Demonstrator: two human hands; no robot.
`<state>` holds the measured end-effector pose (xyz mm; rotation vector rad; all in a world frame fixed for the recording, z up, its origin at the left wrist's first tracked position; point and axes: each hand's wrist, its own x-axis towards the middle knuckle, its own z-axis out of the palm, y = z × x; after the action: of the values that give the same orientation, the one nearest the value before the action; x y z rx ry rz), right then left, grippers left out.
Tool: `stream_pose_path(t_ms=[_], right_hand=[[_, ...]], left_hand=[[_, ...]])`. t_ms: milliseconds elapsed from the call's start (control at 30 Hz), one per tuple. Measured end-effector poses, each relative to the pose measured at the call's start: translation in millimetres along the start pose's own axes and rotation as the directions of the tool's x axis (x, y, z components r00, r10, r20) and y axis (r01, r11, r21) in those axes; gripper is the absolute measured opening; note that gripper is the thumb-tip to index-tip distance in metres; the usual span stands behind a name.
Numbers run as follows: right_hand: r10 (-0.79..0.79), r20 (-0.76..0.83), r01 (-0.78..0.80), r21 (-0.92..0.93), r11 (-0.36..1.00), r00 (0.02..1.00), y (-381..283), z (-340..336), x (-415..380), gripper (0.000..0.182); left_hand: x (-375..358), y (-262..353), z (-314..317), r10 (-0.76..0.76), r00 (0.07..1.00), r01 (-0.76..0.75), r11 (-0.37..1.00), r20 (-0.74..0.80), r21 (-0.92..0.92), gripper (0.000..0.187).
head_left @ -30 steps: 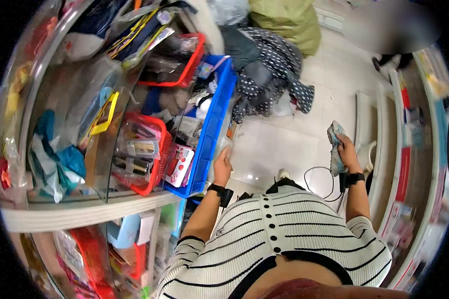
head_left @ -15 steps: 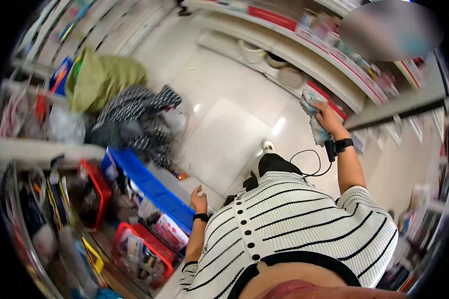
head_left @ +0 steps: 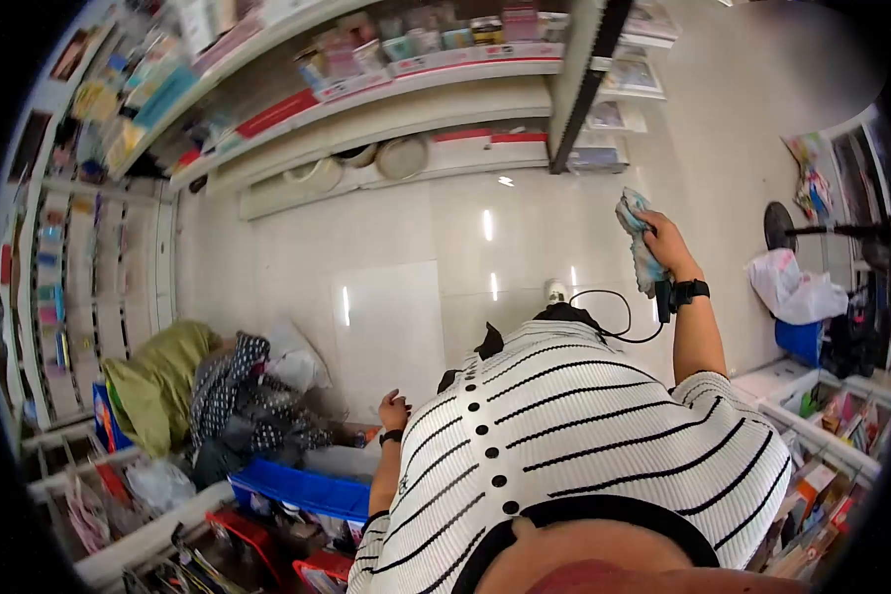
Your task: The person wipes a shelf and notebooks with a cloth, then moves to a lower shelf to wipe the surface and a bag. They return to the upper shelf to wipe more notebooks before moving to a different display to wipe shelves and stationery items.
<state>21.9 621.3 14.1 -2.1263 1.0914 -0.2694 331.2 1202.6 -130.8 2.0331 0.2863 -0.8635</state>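
A crumpled light blue and white cloth (head_left: pixel 642 238) hangs from my right hand (head_left: pixel 669 243), whose fingers are closed around its upper part. The cloth is held out in front of me on the right, above the floor. My left hand (head_left: pixel 394 409) is low at my left side, holding nothing, with its fingers loosely bent and apart. Nearest to it are a blue bin (head_left: pixel 302 487) and a heap of dark patterned fabric (head_left: pixel 230 391). A black cable (head_left: pixel 632 317) loops from the device at my right wrist towards my waist.
Shelves with small boxed goods (head_left: pixel 436 64) run across the front, ending at a dark upright post (head_left: pixel 592 84). An olive green bag (head_left: pixel 158 381) lies at the left. On the right are a white plastic bag (head_left: pixel 792 287), a black round stand base (head_left: pixel 779 226) and goods bins (head_left: pixel 822 416).
My view has turned to the right, so the shelves now run across the front and the right-hand bins show. The cloth stays in my right hand; my left hand remains at my side.
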Motion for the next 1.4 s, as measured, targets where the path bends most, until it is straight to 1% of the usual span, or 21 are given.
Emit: stream_pose_path(t_ms=[133, 333, 367, 400, 433, 500, 533, 667, 700, 733, 867, 967, 1000, 1100, 1133, 1167, 1200, 1267, 1300, 1333, 1400], right_hand=[[0.08, -0.117, -0.081, -0.005, 0.997, 0.99, 78, -74, -37, 0.047], [0.407, -0.292, -0.266, 0.422, 0.867, 0.865, 142, -145, -6, 0.039], [0.466, -0.271, -0.054, 0.818, 0.573, 0.842, 155, -151, -4, 0.037], [0.507, -0.236, 0.201, 0.972, 0.124, 0.829, 168, -155, -3, 0.035], [0.532, -0.239, 0.208, 0.971, 0.118, 0.812, 184, -151, 8, 0.035], [0.299, -0.634, 0.053, 0.474, 0.879, 0.713, 203, -158, 2, 0.036], [0.093, -0.699, -0.095, 0.036, 0.995, 0.71, 203, -165, -4, 0.039], [0.175, -0.706, -0.109, 0.138, 0.984, 0.686, 156, -189, -8, 0.049], [-0.069, -0.809, -0.303, -0.295, 0.906, 0.583, 145, -196, -9, 0.052], [-0.341, -0.77, -0.501, -0.618, 0.605, 0.539, 139, -203, -11, 0.055], [-0.307, -0.796, -0.519, -0.582, 0.626, 0.522, 140, -228, -4, 0.053], [0.065, -0.771, -0.564, -0.403, 0.721, 0.634, 150, -249, 17, 0.052], [0.069, -0.773, -0.569, -0.399, 0.719, 0.63, 165, -254, 22, 0.052], [0.062, -0.794, -0.676, -0.47, 0.567, 0.604, 224, -262, 25, 0.048], [0.217, -0.878, -0.59, -0.089, 0.802, 0.427, 235, -259, 27, 0.045], [0.418, -0.865, -0.37, 0.306, 0.877, 0.276, 248, -262, 27, 0.043], [0.625, -0.759, -0.058, 0.627, 0.777, 0.182, 261, -264, 27, 0.042], [0.903, -0.359, 0.573, 0.802, 0.168, 0.237, 282, -270, 20, 0.04], [0.862, -0.319, 0.56, 0.827, 0.051, 0.393, 288, -277, 9, 0.035], [0.868, -0.31, 0.556, 0.83, 0.047, 0.389, 292, -287, 8, 0.035], [0.861, -0.217, 0.486, 0.873, -0.039, 0.46, 308, -308, 14, 0.032]], left_hand=[[-11, 75, 80, 0.08, 0.995, -0.093, 0.967, 0.065, 0.235, 0.034], [13, 181, 208, 0.228, 0.895, -0.373, 0.854, 0.384, 0.363, 0.033], [13, 197, 226, 0.214, 0.886, -0.382, 0.839, 0.41, 0.387, 0.033], [13, 213, 240, 0.216, 0.864, -0.413, 0.819, 0.454, 0.397, 0.033], [24, 226, 255, 0.202, 0.854, -0.429, 0.796, 0.48, 0.427, 0.033], [24, 254, 279, 0.167, 0.826, -0.465, 0.741, 0.538, 0.484, 0.034], [25, 268, 294, 0.136, 0.805, -0.49, 0.702, 0.577, 0.518, 0.034], [56, 312, 342, 0.061, 0.755, -0.57, 0.553, 0.653, 0.608, 0.035], [58, 323, 352, 0.054, 0.743, -0.598, 0.502, 0.667, 0.625, 0.035], [58, 334, 363, 0.048, 0.734, -0.61, 0.486, 0.678, 0.626, 0.035], [61, 370, 414, 0.053, 0.671, -0.685, 0.424, 0.739, 0.592, 0.035], [83, 388, 455, 0.032, 0.629, -0.693, 0.475, 0.777, 0.542, 0.036], [91, 393, 469, 0.029, 0.627, -0.696, 0.47, 0.779, 0.542, 0.036], [102, 414, 510, -0.015, 0.631, -0.622, 0.587, 0.776, 0.518, 0.036], [108, 420, 517, -0.027, 0.63, -0.62, 0.585, 0.776, 0.523, 0.036], [110, 428, 529, -0.037, 0.618, -0.627, 0.581, 0.786, 0.52, 0.036], [112, 436, 542, -0.045, 0.604, -0.635, 0.576, 0.796, 0.515, 0.036], [108, 458, 566, -0.022, 0.531, -0.734, 0.487, 0.847, 0.473, 0.036], [123, 461, 581, -0.08, 0.601, -0.655, 0.521, 0.795, 0.548, 0.036], [116, 472, 599, -0.139, 0.662, -0.568, 0.548, 0.736, 0.614, 0.036], [111, 485, 626, -0.081, 0.638, -0.655, 0.465, 0.766, 0.595, 0.037]])
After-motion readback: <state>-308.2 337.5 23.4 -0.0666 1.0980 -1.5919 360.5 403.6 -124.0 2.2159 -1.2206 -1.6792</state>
